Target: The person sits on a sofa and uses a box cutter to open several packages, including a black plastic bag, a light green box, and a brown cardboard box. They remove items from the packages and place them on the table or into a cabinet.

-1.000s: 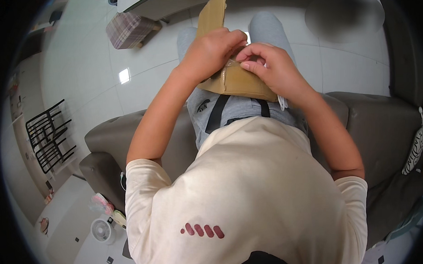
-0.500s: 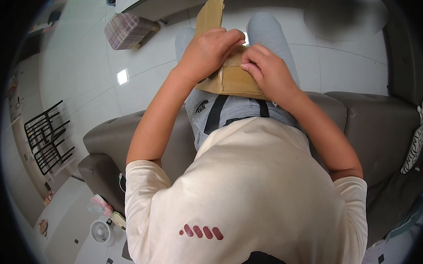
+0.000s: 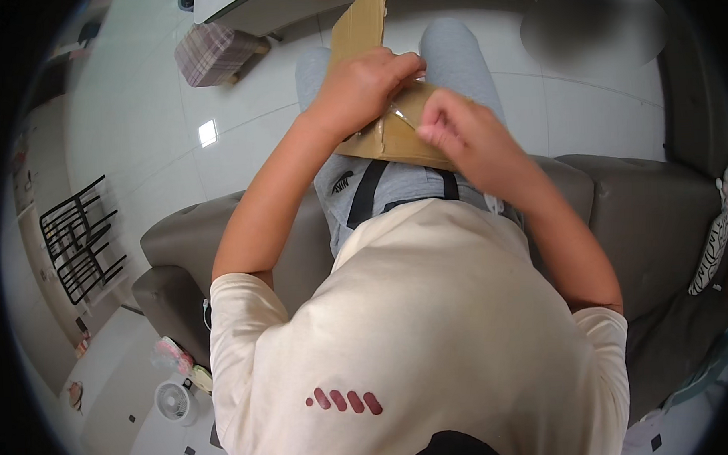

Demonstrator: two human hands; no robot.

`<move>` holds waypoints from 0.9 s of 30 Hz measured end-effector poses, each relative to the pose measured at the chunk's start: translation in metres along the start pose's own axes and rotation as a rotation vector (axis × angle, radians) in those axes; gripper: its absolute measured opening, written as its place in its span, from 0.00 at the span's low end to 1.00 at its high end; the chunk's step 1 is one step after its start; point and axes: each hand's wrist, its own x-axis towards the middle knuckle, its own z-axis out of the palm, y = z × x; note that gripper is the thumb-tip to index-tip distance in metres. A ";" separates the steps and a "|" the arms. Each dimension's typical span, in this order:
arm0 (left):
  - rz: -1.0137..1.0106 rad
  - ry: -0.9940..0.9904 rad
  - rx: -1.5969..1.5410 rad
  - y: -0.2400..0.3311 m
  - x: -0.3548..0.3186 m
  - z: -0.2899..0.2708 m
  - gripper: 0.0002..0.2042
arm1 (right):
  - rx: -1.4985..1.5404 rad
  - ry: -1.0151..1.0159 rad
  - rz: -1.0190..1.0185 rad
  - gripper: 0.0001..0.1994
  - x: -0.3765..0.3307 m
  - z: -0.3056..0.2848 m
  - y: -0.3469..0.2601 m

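Observation:
A brown cardboard box (image 3: 413, 148) rests on my lap, with one flap (image 3: 360, 31) standing up at its far left. My left hand (image 3: 369, 84) lies over the box with curled fingers closed at its far edge; what the fingertips pinch is mostly hidden. To its right, my right hand (image 3: 467, 136) is closed in a pinch just above the cardboard. A shiny strip of clear tape (image 3: 403, 116) stretches from the box toward these fingers.
I sit on a dark grey sofa (image 3: 619, 194). A plaid stool (image 3: 207, 56) stands ahead to the left, near a pale table (image 3: 220, 4). Farther left is a black metal rack (image 3: 80, 241). A small white fan (image 3: 173, 400) stands at the lower left.
My right hand has moved right and toward me, drawing the clear tape strip up from the cardboard. My left hand stays nearly in place on the box.

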 end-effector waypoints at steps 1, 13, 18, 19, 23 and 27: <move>0.008 0.012 0.009 0.001 0.000 -0.001 0.05 | -0.008 0.051 -0.023 0.13 0.002 -0.005 0.001; 0.001 0.047 -0.059 0.004 0.000 0.000 0.04 | -0.497 -0.034 -0.295 0.11 0.007 0.011 0.031; 0.033 0.016 -0.095 0.008 0.002 0.012 0.05 | 0.324 -0.253 -0.089 0.13 0.006 0.015 0.022; 0.002 0.024 -0.128 0.012 0.002 0.012 0.05 | 0.600 -0.323 0.065 0.14 0.005 0.017 0.014; -0.094 0.098 -0.332 0.017 -0.002 0.009 0.06 | 0.954 -0.385 0.126 0.15 0.011 0.011 0.018; -0.018 0.381 -0.468 0.010 -0.017 0.019 0.12 | 0.849 -0.280 0.131 0.15 0.007 0.003 0.022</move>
